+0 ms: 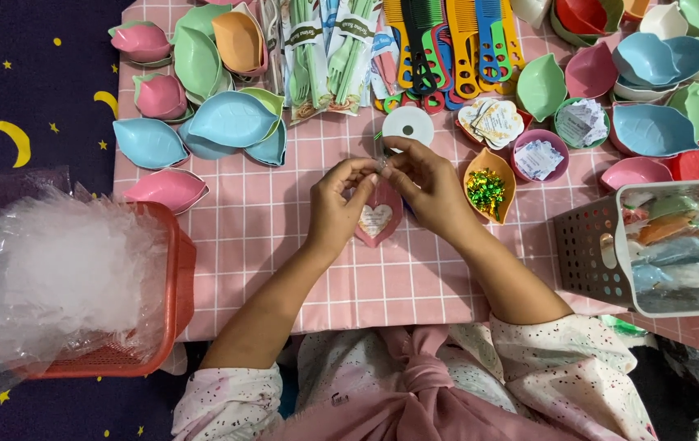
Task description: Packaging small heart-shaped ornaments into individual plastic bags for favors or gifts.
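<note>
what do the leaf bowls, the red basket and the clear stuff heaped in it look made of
Leaf bowls: likely matte plastic; uniform pastel colours, smooth moulded shape, soft sheen. Red basket: rigid plastic, judging by its moulded lattice holes. Clear heap: thin plastic film, probably bags; see-through, crinkled, glossy highlights.

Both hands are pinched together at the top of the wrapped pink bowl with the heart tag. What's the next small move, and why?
Probably keep the pinch and cinch the tie tight. The left hand and right hand meet fingertip to fingertip at the top of the wrapped pink bowl, with something small and shiny between them; what it is I cannot tell. The white spool lies just beyond, so the fastening looks unfinished.
</note>
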